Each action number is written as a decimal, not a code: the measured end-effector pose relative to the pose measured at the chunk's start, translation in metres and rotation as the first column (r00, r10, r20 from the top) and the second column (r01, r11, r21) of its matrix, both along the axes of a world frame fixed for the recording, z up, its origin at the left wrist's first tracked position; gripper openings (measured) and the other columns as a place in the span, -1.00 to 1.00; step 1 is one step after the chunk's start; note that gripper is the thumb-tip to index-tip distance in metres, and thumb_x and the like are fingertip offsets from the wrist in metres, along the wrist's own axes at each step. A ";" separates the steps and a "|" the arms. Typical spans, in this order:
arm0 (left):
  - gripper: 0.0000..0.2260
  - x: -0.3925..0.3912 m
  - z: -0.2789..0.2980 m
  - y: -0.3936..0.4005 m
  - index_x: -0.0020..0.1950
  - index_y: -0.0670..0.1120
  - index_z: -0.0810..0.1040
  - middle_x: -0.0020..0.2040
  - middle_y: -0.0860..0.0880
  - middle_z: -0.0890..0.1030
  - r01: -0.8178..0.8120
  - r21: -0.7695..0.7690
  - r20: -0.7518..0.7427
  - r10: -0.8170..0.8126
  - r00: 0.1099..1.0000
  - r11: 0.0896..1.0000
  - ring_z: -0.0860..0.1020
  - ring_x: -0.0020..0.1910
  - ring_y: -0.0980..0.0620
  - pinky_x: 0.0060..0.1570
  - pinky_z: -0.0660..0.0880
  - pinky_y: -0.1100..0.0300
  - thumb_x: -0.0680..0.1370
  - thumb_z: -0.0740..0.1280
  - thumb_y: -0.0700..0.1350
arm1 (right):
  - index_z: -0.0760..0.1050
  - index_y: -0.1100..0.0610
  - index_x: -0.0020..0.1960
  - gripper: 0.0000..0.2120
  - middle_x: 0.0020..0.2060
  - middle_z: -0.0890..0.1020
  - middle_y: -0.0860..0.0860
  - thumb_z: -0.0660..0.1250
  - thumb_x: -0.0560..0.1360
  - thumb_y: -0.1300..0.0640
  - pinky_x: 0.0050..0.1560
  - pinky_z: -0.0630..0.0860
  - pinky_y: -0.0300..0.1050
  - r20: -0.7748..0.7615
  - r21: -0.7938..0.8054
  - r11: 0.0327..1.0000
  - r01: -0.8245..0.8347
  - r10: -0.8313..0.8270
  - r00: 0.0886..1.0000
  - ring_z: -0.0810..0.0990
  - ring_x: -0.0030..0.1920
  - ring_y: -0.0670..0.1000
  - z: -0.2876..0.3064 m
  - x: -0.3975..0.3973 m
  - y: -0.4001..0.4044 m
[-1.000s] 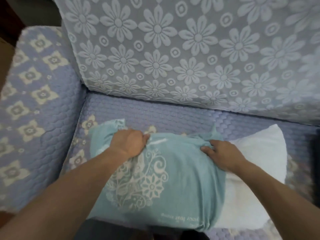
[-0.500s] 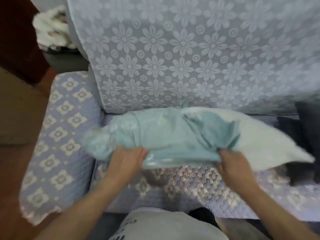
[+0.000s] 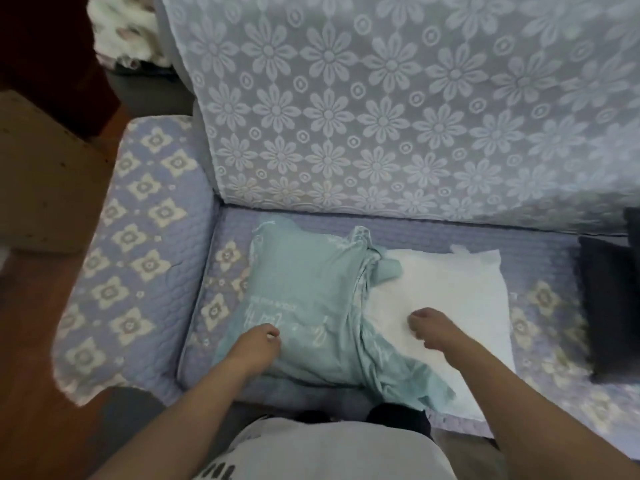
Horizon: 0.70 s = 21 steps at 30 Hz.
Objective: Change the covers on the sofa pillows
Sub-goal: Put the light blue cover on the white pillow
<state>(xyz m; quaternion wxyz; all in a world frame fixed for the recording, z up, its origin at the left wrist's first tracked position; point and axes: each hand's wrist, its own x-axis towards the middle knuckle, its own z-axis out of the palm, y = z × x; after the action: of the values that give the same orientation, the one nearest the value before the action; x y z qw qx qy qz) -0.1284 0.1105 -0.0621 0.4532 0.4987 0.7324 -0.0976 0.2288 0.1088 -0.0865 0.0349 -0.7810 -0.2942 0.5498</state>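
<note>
The sofa pillow (image 3: 446, 299) lies flat on the quilted sofa seat (image 3: 433, 233), directly under and ahead of both hands, half in its teal cover (image 3: 304, 299) and half bare white.

Off to the far side of the left hand, the patterned armrest (image 3: 138, 258) borders the seat. The left hand (image 3: 258, 344) rests on the near edge of the covered half; its fingers look curled in, thumb meeting them, but blur keeps me from telling whether they pinch any cloth. Between the two hands the cover's open end bunches into a ridge of folds across the middle of the pillow, with a loose flap trailing toward the person. The right hand (image 3: 433, 329) sits on the bare white half, fingers bent down against it; whether it grips the filling or only presses I cannot tell. Well beyond the right hand a dark cushion (image 3: 609, 306) lies at the seat's edge.

Judging by the layout, the job on this pillow is roughly half done: one half is covered, the other exposed. Whether the cover is going on or coming off cannot be read here.
</note>
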 end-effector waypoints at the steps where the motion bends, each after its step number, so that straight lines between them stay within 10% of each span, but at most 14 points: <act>1: -0.80 0.003 0.000 0.001 0.24 0.02 0.57 0.17 -0.04 0.61 -0.020 -0.022 0.003 0.020 1.000 1.000 0.53 0.01 0.02 -0.04 0.38 0.26 0.62 0.29 -0.07 | 0.54 0.20 0.16 -0.75 0.03 0.61 0.14 0.29 0.59 0.05 -0.05 0.52 -0.05 -0.044 -0.031 0.999 -0.013 0.011 0.999 0.58 -0.04 0.14 -0.004 -0.011 0.002; 8: -0.71 0.038 0.014 0.015 0.36 0.02 0.51 0.21 -0.01 0.55 0.014 -0.028 0.069 -0.012 0.998 1.000 0.52 0.09 0.03 0.03 0.41 0.23 0.66 0.23 -0.01 | 0.35 0.19 0.35 -0.42 0.25 0.53 0.13 0.39 0.45 -0.08 0.14 0.49 -0.06 -0.132 -0.065 0.965 -0.253 0.243 0.961 0.53 0.21 0.13 -0.026 -0.108 -0.021; 13: -0.60 0.055 0.019 0.010 0.50 0.06 0.40 0.44 -0.08 0.39 0.173 0.033 -0.082 -0.170 0.982 0.984 0.30 0.44 -0.11 0.44 0.30 0.06 0.64 0.21 0.03 | 0.49 0.13 0.04 -0.81 0.12 0.63 0.19 0.14 0.65 0.06 0.06 0.45 -0.05 0.111 0.061 0.926 -0.373 0.366 0.924 0.58 0.16 0.22 -0.020 -0.082 -0.028; 18: -0.54 0.055 0.018 0.009 0.57 0.08 0.29 0.53 -0.06 0.28 0.209 -0.013 -0.023 -0.209 0.978 0.978 0.20 0.52 -0.10 0.50 0.20 0.07 0.65 0.19 0.00 | 0.46 0.33 0.32 -0.54 0.18 0.57 0.32 0.34 0.59 0.02 0.01 0.47 0.05 0.531 -0.120 0.948 0.295 -0.190 0.826 0.58 0.17 0.30 -0.021 0.055 -0.060; 21: -0.51 0.040 0.008 0.011 0.60 0.09 0.25 0.56 -0.09 0.25 0.193 -0.077 -0.039 -0.197 0.980 0.978 0.24 0.52 -0.13 0.50 0.22 0.07 0.65 0.17 0.00 | 0.51 0.33 0.14 -0.66 0.07 0.60 0.27 0.30 0.59 0.04 0.02 0.54 0.04 0.479 -0.159 0.953 0.259 -0.155 0.864 0.60 0.04 0.25 -0.031 0.071 -0.071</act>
<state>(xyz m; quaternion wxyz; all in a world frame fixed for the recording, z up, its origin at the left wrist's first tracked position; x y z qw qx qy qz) -0.0882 0.1219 -0.0541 0.4422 0.5489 0.6862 -0.1798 0.2995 0.0374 -0.1170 -0.0627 -0.9152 -0.1459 0.3704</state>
